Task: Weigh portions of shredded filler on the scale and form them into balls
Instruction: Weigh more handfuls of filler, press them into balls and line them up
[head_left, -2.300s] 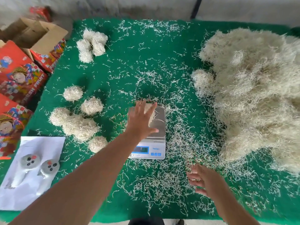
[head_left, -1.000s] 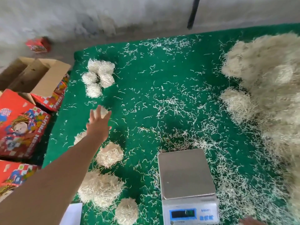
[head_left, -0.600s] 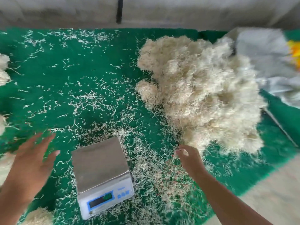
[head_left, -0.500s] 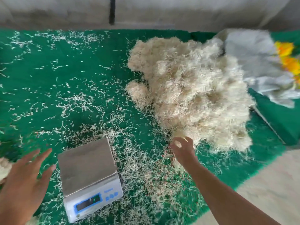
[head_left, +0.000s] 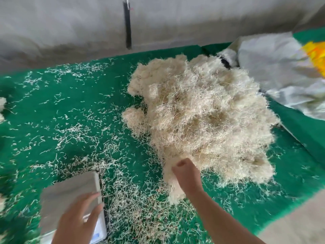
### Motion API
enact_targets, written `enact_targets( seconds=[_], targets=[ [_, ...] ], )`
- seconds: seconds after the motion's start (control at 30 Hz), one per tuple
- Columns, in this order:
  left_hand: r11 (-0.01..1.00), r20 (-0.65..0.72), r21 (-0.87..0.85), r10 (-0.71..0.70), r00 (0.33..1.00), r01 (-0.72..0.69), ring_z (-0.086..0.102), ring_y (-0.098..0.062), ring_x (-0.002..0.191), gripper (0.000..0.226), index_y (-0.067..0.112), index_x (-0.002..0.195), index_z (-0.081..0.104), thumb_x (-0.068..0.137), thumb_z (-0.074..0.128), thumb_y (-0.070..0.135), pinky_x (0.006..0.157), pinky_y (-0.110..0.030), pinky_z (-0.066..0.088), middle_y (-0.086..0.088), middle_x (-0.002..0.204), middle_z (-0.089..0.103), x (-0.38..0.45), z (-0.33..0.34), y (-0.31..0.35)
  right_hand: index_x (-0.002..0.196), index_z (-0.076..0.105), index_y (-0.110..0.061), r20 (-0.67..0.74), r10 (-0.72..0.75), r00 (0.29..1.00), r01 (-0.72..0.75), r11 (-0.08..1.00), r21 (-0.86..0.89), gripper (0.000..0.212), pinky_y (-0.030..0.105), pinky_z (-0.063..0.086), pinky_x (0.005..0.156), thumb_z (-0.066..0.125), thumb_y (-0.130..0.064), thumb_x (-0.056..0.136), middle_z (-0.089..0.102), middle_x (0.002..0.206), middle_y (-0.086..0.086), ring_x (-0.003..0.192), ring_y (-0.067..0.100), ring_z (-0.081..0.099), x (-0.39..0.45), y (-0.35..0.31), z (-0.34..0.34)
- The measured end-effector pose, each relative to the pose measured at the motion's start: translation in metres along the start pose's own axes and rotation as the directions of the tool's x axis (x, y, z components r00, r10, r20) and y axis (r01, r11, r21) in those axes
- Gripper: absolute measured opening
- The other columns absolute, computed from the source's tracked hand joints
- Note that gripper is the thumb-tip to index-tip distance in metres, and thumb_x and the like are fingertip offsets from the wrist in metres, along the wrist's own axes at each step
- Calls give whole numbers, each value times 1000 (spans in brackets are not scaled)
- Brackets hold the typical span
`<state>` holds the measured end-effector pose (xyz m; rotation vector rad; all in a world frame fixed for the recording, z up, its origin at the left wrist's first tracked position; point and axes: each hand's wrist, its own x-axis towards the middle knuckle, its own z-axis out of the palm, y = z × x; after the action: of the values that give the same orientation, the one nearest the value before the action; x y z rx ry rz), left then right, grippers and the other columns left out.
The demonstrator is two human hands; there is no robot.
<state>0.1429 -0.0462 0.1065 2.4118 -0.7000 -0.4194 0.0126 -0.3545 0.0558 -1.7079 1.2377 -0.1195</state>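
A big pale heap of shredded filler lies on the green mat at centre right. My right hand is at the heap's near edge, its fingers curled round a tuft of filler that hangs below it. The scale stands at the lower left with a bare steel platform. My left hand hovers over the scale's near right corner, fingers straight, holding nothing, and hides the display.
Loose shreds litter the mat, thickest between the scale and the heap. A grey sack with a yellow patch lies at the back right. Bits of finished balls show at the left edge. A concrete wall stands behind; the floor shows lower right.
My left hand set a ball among those on the left and came back over the scale. The view swung right. My right hand reached the heap's edge and closed on a tuft.
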Motion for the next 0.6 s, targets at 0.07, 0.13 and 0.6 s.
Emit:
enact_targets(
  seconds=[0.07,0.13,0.6],
  targets=[
    [993,98,-115,-30,995,41,62,-8,105,47,45,131,57,96,49,74,87,-27,48,16,135,58,10,9,45,98,61,-17,25,-52,998,48,989,137,14,31,43,50,70,-10,91,64,81,-5,57,13,45,-10,-16,-20],
    [962,198,-228,-106,974,151,62,-5,111,49,56,136,47,92,44,78,97,-36,51,22,137,53,23,19,89,107,58,-26,68,-137,988,115,959,260,23,23,41,45,72,-13,92,67,89,-4,50,5,44,-22,-34,-41],
    [251,85,-962,-93,992,106,66,2,97,73,46,142,48,81,87,39,108,-35,44,14,139,56,47,-58,301,107,61,-41,156,-759,633,666,635,391,24,27,59,77,70,-21,95,69,105,-6,85,4,67,-121,-211,-154]
  ],
)
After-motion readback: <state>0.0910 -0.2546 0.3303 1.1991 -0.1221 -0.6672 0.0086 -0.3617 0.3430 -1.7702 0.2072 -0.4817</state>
